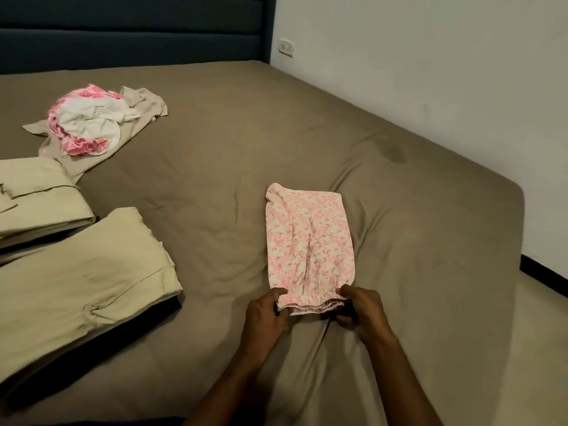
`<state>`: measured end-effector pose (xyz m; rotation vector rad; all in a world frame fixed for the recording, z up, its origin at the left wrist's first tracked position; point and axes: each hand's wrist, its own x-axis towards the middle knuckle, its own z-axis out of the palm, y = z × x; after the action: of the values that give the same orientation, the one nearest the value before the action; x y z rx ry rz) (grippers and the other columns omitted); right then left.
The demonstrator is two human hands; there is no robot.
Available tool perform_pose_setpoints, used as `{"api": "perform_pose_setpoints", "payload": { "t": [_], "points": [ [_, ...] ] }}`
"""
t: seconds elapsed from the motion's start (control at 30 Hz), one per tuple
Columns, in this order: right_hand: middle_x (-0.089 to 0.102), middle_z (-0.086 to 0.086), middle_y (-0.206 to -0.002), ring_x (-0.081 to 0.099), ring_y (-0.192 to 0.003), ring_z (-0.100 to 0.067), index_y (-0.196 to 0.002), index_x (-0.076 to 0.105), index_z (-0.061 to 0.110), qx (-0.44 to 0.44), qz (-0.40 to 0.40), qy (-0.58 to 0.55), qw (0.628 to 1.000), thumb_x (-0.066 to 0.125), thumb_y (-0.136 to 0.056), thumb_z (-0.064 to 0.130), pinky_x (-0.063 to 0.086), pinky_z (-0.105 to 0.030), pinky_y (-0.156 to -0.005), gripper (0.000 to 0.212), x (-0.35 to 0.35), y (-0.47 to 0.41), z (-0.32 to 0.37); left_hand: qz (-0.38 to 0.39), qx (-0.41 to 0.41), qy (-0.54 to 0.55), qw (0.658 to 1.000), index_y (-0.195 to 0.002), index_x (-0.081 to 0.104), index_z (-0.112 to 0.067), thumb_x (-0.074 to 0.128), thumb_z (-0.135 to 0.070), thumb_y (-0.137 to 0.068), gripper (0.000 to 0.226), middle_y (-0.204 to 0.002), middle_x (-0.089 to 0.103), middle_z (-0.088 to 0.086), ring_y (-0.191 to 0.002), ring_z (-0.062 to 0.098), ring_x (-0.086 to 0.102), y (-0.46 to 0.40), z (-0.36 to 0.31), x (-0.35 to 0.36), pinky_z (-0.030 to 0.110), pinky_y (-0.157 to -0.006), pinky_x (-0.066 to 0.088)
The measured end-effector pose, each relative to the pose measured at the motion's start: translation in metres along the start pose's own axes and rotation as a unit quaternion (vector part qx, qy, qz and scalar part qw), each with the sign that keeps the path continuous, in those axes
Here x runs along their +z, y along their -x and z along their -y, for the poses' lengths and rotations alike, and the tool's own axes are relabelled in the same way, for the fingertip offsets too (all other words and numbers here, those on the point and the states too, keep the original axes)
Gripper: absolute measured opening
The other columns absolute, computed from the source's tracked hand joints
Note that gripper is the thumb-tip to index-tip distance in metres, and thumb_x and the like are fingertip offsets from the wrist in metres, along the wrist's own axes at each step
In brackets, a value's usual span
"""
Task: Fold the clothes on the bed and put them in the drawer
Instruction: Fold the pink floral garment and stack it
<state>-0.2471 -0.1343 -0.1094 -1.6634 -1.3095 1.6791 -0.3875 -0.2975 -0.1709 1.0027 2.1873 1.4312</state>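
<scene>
Both grips pinching near hem of pink floral garment point(308, 238): left hand point(266, 315), right hand point(362, 312). Long axis running straight away across bed point(215, 124); fold goes forward.

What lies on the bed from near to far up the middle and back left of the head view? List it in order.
Left hand and right hand → pink floral garment → unfolded clothes pile → headboard.
</scene>
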Motion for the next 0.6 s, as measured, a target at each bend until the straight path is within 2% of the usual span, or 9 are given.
{"api": "perform_pose_setpoints", "payload": {
  "t": [0.1,0.17,0.27,0.37,0.43,0.5,0.57,0.6],
  "points": [
    [0.066,-0.019,-0.067,0.061,-0.052,-0.029,-0.076,0.061,-0.001,0.016,-0.022,-0.018,0.999,0.077,-0.08,-0.003,0.054,-0.032,-0.046,0.017,-0.007,0.006,-0.01,0.031,-0.017,0.039,0.999,-0.105,0.075,-0.024,0.077,-0.02,-0.083,0.023,-0.063,0.073,-0.004,-0.052,0.006,0.069,0.005,-0.01,-0.008,0.032,-0.066,0.06],
    [0.063,-0.019,-0.063,0.055,-0.044,-0.025,-0.077,0.06,-0.001,0.0,-0.045,-0.012,0.999,0.086,-0.074,0.001,0.046,-0.029,-0.042,0.026,-0.016,0.009,-0.022,0.069,-0.009,0.046,0.997,-0.108,0.074,-0.029,0.086,-0.027,-0.079,0.031,-0.059,0.072,-0.003,-0.053,0.005,0.07,0.011,-0.012,-0.013,0.03,-0.067,0.06],
    [0.063,-0.021,-0.066,0.051,-0.044,-0.023,-0.078,0.06,0.002,-0.002,-0.045,0.011,0.999,0.091,-0.071,0.005,0.038,-0.026,-0.038,0.032,-0.028,0.013,-0.034,0.118,0.006,0.006,0.993,-0.113,0.077,-0.018,0.093,-0.036,-0.07,0.049,-0.061,0.073,-0.006,-0.057,-0.001,0.069,0.02,-0.006,-0.019,0.027,-0.068,0.059],
    [0.064,-0.019,-0.065,0.044,-0.039,-0.019,-0.075,0.054,0.007,-0.002,-0.028,0.051,0.998,0.09,-0.073,0.003,0.036,-0.024,-0.038,0.036,-0.035,0.025,-0.043,0.123,0.043,-0.065,0.989,-0.108,0.078,-0.02,0.097,-0.033,-0.064,0.049,-0.063,0.064,-0.018,-0.059,-0.001,0.063,0.026,0.003,-0.025,0.021,-0.066,0.051],
    [0.07,-0.02,-0.07,0.048,-0.04,-0.02,-0.081,0.058,0.004,0.013,-0.004,0.054,0.998,0.088,-0.073,-0.002,0.039,-0.026,-0.038,0.033,-0.039,0.03,-0.048,0.134,0.076,-0.101,0.983,-0.109,0.077,-0.02,0.093,-0.02,-0.066,0.045,-0.073,0.064,-0.016,-0.066,0.001,0.061,0.03,0.007,-0.029,0.024,-0.069,0.051],
    [0.076,-0.025,-0.082,0.061,-0.049,-0.026,-0.087,0.062,-0.002,0.022,0.011,0.039,0.999,0.085,-0.072,-0.01,0.046,-0.032,-0.047,0.028,-0.042,0.035,-0.05,0.144,0.098,-0.118,0.978,-0.109,0.077,-0.019,0.086,-0.01,-0.071,0.04,-0.086,0.073,-0.006,-0.076,0.012,0.067,0.037,0.011,-0.031,0.024,-0.071,0.052],
    [0.076,-0.026,-0.085,0.067,-0.057,-0.029,-0.089,0.064,-0.01,0.029,0.011,0.037,0.999,0.08,-0.074,-0.014,0.051,-0.035,-0.054,0.023,-0.043,0.04,-0.05,0.129,0.129,-0.137,0.974,-0.104,0.079,-0.021,0.084,-0.007,-0.072,0.035,-0.092,0.077,-0.002,-0.078,0.016,0.072,0.044,0.013,-0.032,0.022,-0.067,0.053],
    [0.075,-0.025,-0.081,0.067,-0.054,-0.028,-0.092,0.065,-0.014,0.026,0.007,0.042,0.999,0.079,-0.076,-0.015,0.051,-0.031,-0.051,0.021,-0.043,0.043,-0.051,0.107,0.155,-0.152,0.97,-0.099,0.08,-0.023,0.087,-0.008,-0.068,0.035,-0.091,0.076,-0.002,-0.075,0.017,0.072,0.047,0.014,-0.032,0.021,-0.061,0.052]
  ]
}}
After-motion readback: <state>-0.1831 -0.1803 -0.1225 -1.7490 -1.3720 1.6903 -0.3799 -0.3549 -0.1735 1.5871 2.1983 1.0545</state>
